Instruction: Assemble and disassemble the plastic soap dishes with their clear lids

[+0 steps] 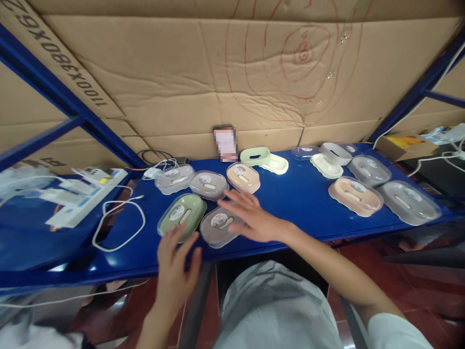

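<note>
My left hand (178, 264) reaches over the blue table's front edge, its fingers apart at the near side of a green oval plastic box (183, 213). Fingertips overlap the box in the picture; whether they touch it I cannot tell. Just right of it lies a grey-brown oval box (218, 225), partly covered by my right hand (252, 218), whose fingers are spread. Neither hand grips anything. Each box has a clear cover, a round sticker and a pale slot on top. Behind them are a grey box (209, 185) and a peach box (242, 177).
A clear-covered grey box (175, 178) stands behind left, near a white cable (144, 220) and power strip (89, 194). Uncovered green (254, 156) and grey (334, 153) parts lie at the back. Right sit a peach box (355, 196) and grey box (410, 202). A phone (225, 144) leans on cardboard.
</note>
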Tool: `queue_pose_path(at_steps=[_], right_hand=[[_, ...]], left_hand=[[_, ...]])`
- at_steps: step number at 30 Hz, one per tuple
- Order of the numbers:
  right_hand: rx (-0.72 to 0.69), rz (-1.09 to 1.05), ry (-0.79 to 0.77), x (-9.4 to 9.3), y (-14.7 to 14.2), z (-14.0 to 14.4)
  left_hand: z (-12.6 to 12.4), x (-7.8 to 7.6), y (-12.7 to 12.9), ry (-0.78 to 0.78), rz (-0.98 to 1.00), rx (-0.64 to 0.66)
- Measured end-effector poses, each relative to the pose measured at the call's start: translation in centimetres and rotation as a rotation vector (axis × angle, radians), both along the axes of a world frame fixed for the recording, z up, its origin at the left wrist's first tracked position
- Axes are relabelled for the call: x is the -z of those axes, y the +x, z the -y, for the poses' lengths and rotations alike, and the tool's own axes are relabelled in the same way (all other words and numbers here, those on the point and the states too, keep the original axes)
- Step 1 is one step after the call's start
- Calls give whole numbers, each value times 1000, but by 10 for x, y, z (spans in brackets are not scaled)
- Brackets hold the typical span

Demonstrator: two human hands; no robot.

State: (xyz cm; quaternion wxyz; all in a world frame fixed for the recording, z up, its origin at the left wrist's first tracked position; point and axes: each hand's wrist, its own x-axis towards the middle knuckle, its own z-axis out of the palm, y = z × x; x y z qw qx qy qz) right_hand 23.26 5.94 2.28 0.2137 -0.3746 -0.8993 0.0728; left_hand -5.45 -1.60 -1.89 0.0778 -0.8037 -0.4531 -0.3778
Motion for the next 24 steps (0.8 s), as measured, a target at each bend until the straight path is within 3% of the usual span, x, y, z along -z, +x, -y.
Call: queue_pose_path(at_steps=[4, 6, 10, 13, 15, 17, 19, 21, 24], right_hand=[[429, 66, 5, -3, 49, -55], [554, 138, -26, 2, 78, -68], [523, 180, -49, 17, 121, -41], [431, 152, -34, 19, 136, -3], [356, 85, 3, 15, 139, 6], [333, 27, 39, 9, 135, -6], [373, 28, 44, 3, 126, -36], [415, 53, 36, -1, 113, -72], [443, 86, 29, -3, 100, -113]], left_hand=[[5, 0, 42, 86, -227, 81], [-1, 0, 48, 92, -236, 61], [-13, 7, 31, 70, -160, -16], [-13, 14, 18, 40, -125, -66], [-8, 16, 22, 42, -98, -101], [-2, 14, 39, 63, -71, -49], [0, 8, 69, 51, -86, 128], [-6, 0, 105, -61, -180, 305], [-28, -10, 147, -211, -295, 378]])
